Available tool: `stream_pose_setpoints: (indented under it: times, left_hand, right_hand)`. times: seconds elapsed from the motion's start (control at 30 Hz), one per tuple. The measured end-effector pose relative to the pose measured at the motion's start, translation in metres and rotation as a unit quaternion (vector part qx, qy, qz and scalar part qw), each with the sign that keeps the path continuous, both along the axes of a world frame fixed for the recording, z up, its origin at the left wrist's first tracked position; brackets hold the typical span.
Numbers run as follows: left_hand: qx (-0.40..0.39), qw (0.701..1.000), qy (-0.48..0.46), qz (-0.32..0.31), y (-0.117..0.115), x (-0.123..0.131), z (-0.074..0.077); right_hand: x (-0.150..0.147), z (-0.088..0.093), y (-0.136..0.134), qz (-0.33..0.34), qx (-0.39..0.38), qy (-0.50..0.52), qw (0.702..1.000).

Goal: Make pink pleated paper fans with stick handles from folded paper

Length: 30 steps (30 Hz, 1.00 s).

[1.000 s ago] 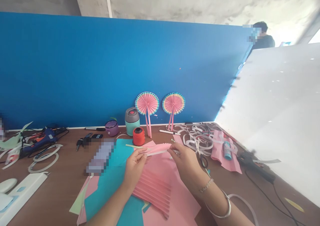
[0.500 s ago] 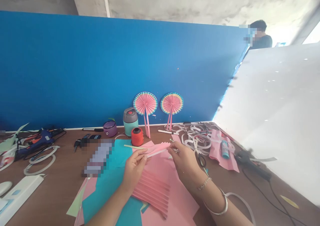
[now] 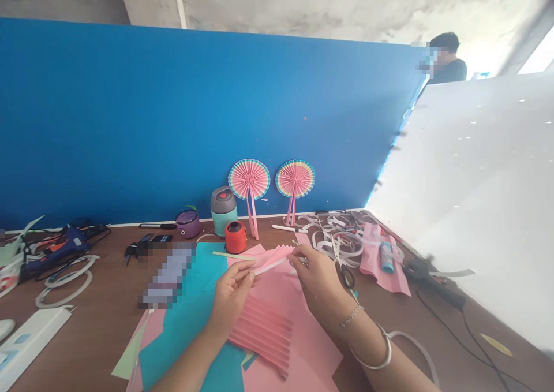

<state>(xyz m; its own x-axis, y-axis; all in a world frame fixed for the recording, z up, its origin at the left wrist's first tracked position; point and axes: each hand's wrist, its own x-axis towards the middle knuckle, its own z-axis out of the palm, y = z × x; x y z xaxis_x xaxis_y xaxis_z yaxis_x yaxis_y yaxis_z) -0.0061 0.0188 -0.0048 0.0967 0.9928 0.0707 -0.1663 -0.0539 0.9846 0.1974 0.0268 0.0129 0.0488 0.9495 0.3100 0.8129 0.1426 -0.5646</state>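
Note:
My left hand (image 3: 231, 292) and my right hand (image 3: 315, 276) both pinch the folded top edge of a pink accordion-pleated paper (image 3: 266, 323), one at each end of the fold. The pleated sheet hangs down from my fingers onto flat pink paper (image 3: 303, 351) and teal paper (image 3: 190, 328) lying on the brown table (image 3: 99, 323). My right wrist wears a chain bracelet and a silver bangle.
Two finished pink paper fans (image 3: 249, 179) (image 3: 295, 178) lean on the blue partition (image 3: 173, 120). Near them stand an orange thread spool (image 3: 235, 237), a teal flask (image 3: 223, 208) and a purple pot (image 3: 187, 223). Glue guns (image 3: 52, 250) (image 3: 433, 282), scissors (image 3: 344, 268) and white paper strips (image 3: 337, 236) lie around. A person stands behind the partition.
The view has drifted a little to the right. Both hands keep their pinch on the pink fold with barely any movement.

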Motion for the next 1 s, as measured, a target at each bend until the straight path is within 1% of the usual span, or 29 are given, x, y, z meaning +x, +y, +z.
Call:
stream_pose_setpoints:
  times: [0.13,0.37,0.6,0.73,0.9,1.0]
  left_hand:
    - [0.005,1.0,-0.004,-0.008,-0.001,0.0,0.0]
    - [-0.009,0.999,-0.017,-0.027,-0.004,-0.001,0.002]
    - [-0.007,0.998,-0.036,-0.05,-0.005,-0.003,-0.002]
    - [-0.02,0.996,-0.061,-0.064,-0.006,-0.003,-0.003]
    - [-0.031,0.993,-0.083,-0.08,-0.008,-0.002,0.003]
    - [-0.042,0.991,-0.092,-0.09,-0.009,-0.001,0.005]
  right_hand:
    - [0.0,-0.001,0.001,-0.003,-0.005,0.011,1.0]
    - [-0.001,-0.003,0.001,-0.012,-0.017,0.037,0.999]
    - [-0.002,-0.006,0.003,0.008,-0.022,0.071,0.997]
    - [-0.005,-0.007,0.002,0.012,-0.019,0.065,0.998]
    - [-0.009,-0.009,0.001,0.024,-0.024,0.077,0.997]
    - [-0.013,-0.012,0.001,0.053,-0.03,0.108,0.992]
